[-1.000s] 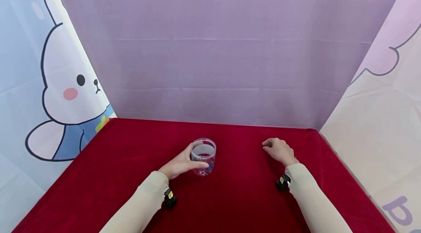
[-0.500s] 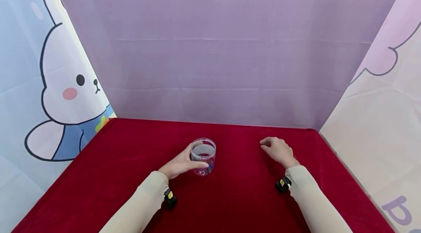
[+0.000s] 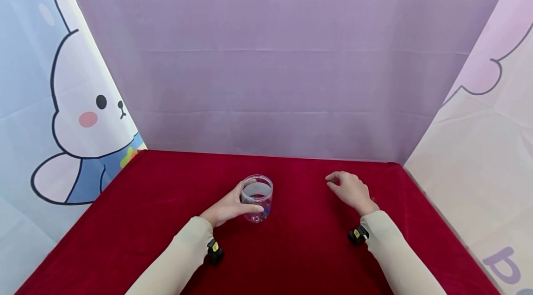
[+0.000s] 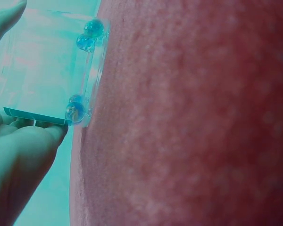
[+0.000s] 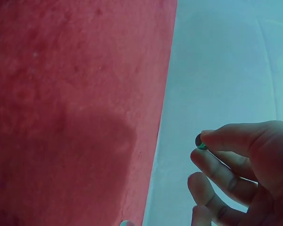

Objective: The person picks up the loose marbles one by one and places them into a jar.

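My left hand (image 3: 226,207) grips a clear plastic jar (image 3: 257,186) around its side, thumb in front and fingers behind. The jar stands upright with its mouth uncovered. Several glass marbles (image 4: 75,112) lie at its bottom in the left wrist view. To the right of the jar, my right hand (image 3: 351,190) is held over the red cloth. In the right wrist view, its thumb and index finger pinch a small dark-and-green marble (image 5: 201,141), while the other fingers are loosely bent. In the head view that marble is hidden by the fingers.
A red cloth (image 3: 291,248) covers the table. Behind it hangs a purple backdrop (image 3: 266,77), with printed cloth panels at left (image 3: 83,124) and right (image 3: 491,156). A small round pale thing (image 5: 126,223) shows at the lower edge of the right wrist view.
My right hand has drifted a little left, toward the jar, and slightly farther from me. The left hand and the jar have stayed in place.
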A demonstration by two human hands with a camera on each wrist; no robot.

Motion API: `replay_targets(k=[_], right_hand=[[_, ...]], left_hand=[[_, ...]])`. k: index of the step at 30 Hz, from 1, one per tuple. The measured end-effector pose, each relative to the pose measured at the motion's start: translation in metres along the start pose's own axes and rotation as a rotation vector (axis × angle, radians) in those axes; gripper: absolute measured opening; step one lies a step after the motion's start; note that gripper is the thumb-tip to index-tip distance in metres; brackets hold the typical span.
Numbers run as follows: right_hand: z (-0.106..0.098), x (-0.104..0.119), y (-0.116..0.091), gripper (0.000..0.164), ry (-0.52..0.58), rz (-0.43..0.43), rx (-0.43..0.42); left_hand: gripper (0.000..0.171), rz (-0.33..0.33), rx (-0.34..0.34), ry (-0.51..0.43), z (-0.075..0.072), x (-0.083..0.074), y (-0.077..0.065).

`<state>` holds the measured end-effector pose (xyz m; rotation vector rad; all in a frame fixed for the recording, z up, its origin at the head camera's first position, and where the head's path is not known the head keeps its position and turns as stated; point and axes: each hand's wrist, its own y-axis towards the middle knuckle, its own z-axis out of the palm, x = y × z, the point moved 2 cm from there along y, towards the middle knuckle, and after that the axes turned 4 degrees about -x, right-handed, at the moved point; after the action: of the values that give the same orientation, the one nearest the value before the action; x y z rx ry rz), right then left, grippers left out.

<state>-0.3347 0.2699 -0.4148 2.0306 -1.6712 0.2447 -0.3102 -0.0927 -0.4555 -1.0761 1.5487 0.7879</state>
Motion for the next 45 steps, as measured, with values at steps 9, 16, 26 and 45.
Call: replay_targets(k=[9, 16, 26, 45], right_hand=[[0.004, 0.008, -0.002, 0.024, 0.040, -0.019, -0.015], [0.007, 0.025, -0.005, 0.023, 0.079, -0.060, -0.031], [0.008, 0.048, -0.009, 0.024, 0.124, -0.093, -0.060], [0.014, 0.090, -0.015, 0.026, 0.193, -0.183, -0.078]], left_hand=[[0.092, 0.000, -0.001, 0.001, 0.001, 0.001, -0.001], [0.092, -0.006, 0.006, -0.012, 0.000, 0.001, -0.002], [0.090, -0.004, 0.002, -0.015, 0.001, -0.001, -0.001], [0.091, -0.002, 0.008, -0.014, 0.001, 0.001, 0.000]])
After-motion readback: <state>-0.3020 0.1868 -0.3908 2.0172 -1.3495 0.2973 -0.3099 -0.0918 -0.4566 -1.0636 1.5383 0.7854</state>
